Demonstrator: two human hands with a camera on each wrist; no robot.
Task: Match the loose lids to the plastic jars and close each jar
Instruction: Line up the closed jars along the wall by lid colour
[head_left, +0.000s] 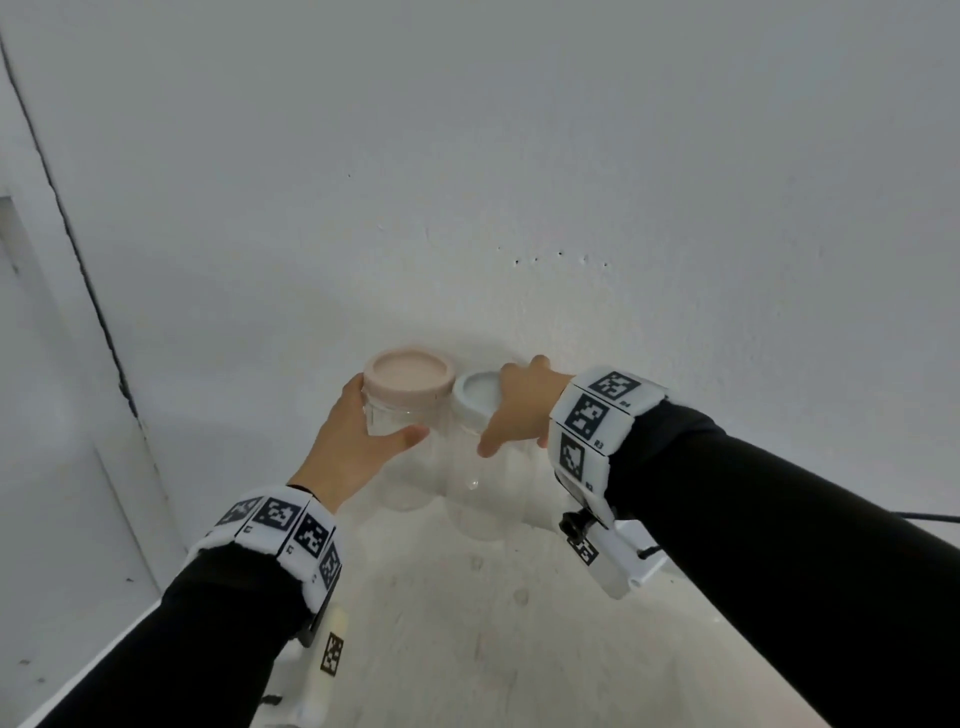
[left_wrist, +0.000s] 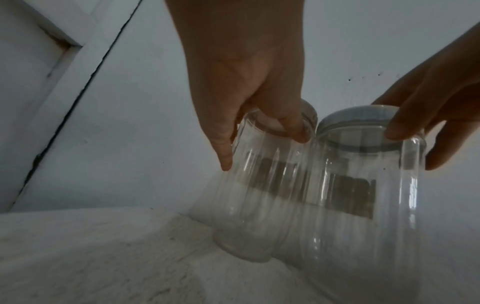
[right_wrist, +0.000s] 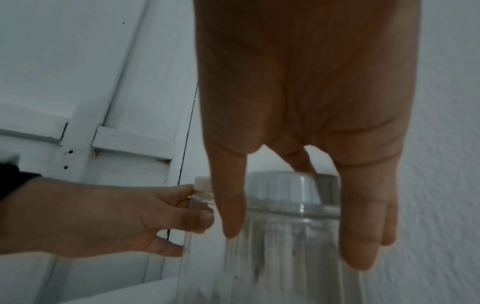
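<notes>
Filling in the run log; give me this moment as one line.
left hand: grips pink-lidded jar | right hand: holds white-lidded jar | both lids on | jars side by side on table

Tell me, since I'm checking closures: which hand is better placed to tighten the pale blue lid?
Right. The right hand already drapes over the pale blue lid; the left hand grips the pink-lidded jar.

In the head view the right hand covers part of the grey lid, and the clear jar under it almost melts into the white table. From the right wrist, that jar's lower body is smeared, perhaps by motion. Both sleeves run off the frame.
</notes>
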